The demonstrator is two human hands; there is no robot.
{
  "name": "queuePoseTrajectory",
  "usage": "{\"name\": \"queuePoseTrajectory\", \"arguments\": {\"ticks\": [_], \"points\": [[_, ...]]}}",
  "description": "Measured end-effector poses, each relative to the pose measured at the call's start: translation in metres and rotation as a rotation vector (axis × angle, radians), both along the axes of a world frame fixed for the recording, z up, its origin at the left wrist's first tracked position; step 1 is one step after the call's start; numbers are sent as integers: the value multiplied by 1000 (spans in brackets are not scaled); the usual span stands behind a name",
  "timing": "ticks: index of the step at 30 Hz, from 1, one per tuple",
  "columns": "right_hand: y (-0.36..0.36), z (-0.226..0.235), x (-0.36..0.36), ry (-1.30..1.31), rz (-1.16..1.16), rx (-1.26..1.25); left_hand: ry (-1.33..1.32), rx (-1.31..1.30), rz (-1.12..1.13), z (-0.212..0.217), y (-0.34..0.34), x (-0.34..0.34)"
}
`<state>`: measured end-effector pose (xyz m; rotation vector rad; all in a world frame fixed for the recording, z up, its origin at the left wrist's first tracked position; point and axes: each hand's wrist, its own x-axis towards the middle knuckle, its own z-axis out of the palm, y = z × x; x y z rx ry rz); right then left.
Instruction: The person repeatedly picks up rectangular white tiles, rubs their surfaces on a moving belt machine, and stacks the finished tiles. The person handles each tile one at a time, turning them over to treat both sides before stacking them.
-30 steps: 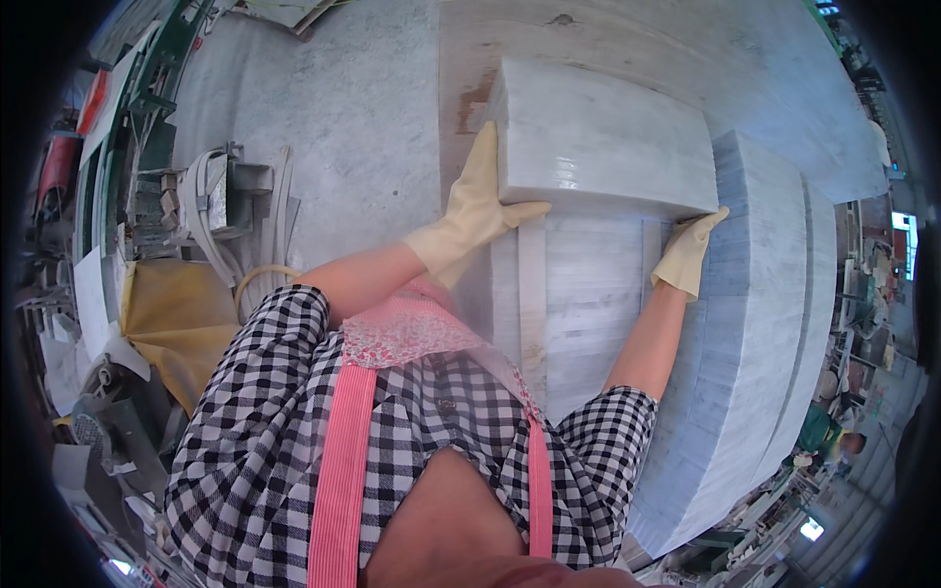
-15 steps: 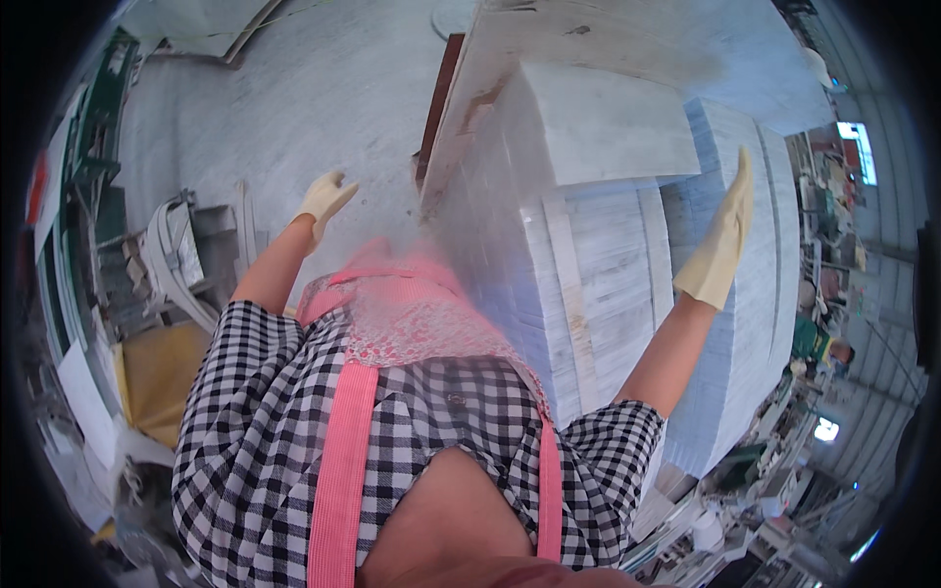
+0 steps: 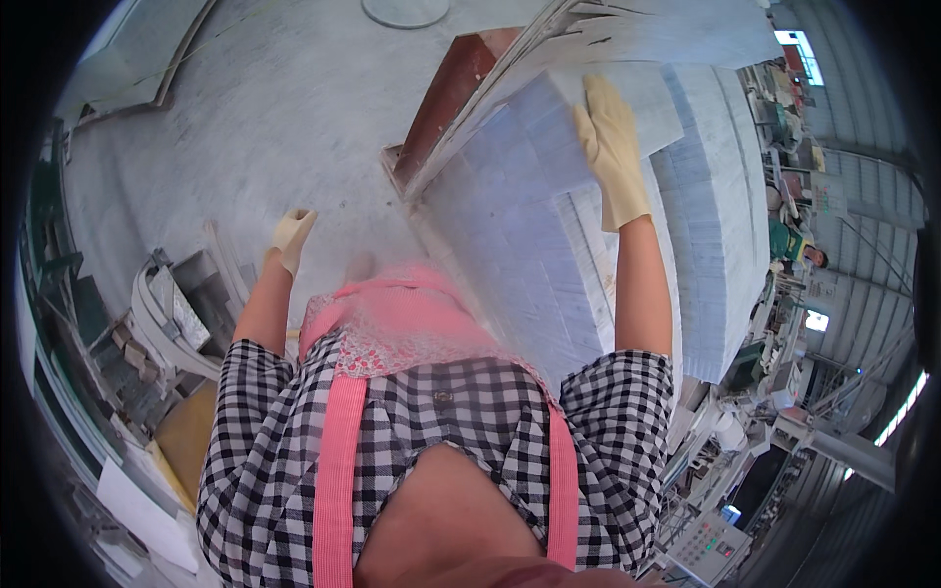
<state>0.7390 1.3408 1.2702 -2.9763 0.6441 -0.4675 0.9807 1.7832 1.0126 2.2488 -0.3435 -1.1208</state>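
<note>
I see a black-and-white checked shirt [image 3: 627, 421] nearest, with a pink apron [image 3: 397, 304] over it. Beyond the apron, the left hand [image 3: 292, 237] hangs above the grey floor [image 3: 294, 108] at left, in a cream rubber glove; its fingers curl inward, and I cannot tell whether they close fully (nothing shows in them). On the right, the gloved right hand [image 3: 612, 147] is released, fingers straight and together, over the top edge of a stack of pale slabs [image 3: 505, 211]; I can't tell whether it touches. That stack fills the near right, with a second stack [image 3: 711, 216] just beside it, further right. Farther off are a reddish-brown board [image 3: 446, 103], a pale round disc [image 3: 405, 10] and, far right, a co-worker [image 3: 787, 241] in green.
</note>
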Motion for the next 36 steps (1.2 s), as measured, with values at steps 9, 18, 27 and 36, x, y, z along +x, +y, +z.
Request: {"name": "queuePoseTrajectory", "arguments": {"ticks": [9, 18, 27, 36], "points": [[-14, 28, -19, -188, -50, 565, 393, -664, -278, 145, -173, -65], [-144, 2, -77, -205, -294, 127, -213, -644, -664, 183, -212, -98], [-185, 7, -52, 430, -321, 109, -218, -412, -628, 215, -228, -117], [-174, -4, -44, 535, -383, -93, -244, -148, -590, 218, -242, -124]]}}
